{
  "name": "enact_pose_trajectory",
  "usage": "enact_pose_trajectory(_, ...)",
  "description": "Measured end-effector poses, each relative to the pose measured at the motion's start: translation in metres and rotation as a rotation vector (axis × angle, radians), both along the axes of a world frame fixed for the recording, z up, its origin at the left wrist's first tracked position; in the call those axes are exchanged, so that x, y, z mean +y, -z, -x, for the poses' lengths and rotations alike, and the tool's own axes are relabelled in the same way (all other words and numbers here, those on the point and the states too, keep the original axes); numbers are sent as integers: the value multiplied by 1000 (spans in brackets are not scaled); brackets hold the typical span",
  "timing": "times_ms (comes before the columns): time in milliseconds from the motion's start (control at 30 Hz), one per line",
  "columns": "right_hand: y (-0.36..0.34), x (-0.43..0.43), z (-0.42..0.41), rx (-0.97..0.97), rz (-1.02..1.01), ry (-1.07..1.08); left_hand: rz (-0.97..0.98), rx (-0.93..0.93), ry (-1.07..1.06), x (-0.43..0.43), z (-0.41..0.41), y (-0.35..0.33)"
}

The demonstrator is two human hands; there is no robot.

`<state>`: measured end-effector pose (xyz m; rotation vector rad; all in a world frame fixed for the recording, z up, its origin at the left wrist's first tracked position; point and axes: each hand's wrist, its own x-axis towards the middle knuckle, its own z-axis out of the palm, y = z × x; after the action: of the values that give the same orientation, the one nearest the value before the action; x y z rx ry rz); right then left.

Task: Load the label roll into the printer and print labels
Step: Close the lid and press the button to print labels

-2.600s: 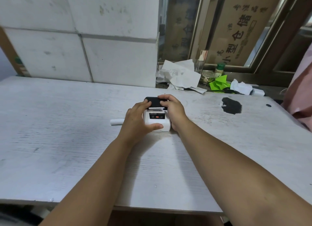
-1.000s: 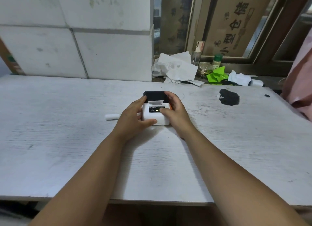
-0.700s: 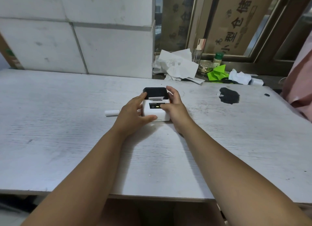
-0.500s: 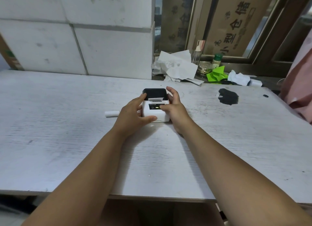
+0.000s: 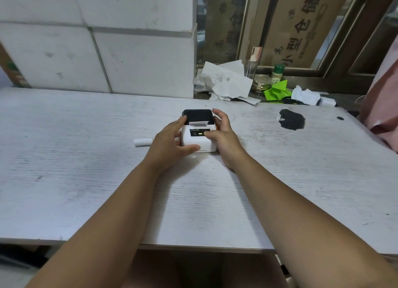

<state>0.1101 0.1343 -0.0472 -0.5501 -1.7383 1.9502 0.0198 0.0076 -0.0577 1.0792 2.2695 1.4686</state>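
A small white label printer (image 5: 197, 140) with a black lid (image 5: 197, 115) stands in the middle of the white table (image 5: 86, 180). A green light glows on its front panel, and a white label strip (image 5: 199, 122) sticks out below the lid. My left hand (image 5: 172, 143) grips the printer's left side, thumb across its front. My right hand (image 5: 224, 135) holds the right side, its thumb resting on the front panel by the light. A white paper roll (image 5: 142, 141) lies on the table just left of my left hand.
A black patch (image 5: 291, 122) marks the table at the right. On the window ledge behind lie crumpled white paper (image 5: 224, 81), green paper scraps (image 5: 276, 91), a small green-capped bottle (image 5: 277, 72) and a tissue (image 5: 305, 95). A tiled wall (image 5: 97, 40) stands at the back left.
The panel light went from red to green and a label strip came out under the lid. My right hand moved from the lid to the front panel, thumb on it.
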Motion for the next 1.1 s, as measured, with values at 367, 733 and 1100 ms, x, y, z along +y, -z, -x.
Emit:
enact_pose_trajectory(367,1,0,3,-55,-82,19,-6,-16,10,0,1,1)
enact_pose_trajectory(733,3,0,5,-30,-70,28,-3,-8,4,0,2,2)
enact_pose_trajectory(1100,4,1,4,-18,-75,28,3,-1,6,-1,1,0)
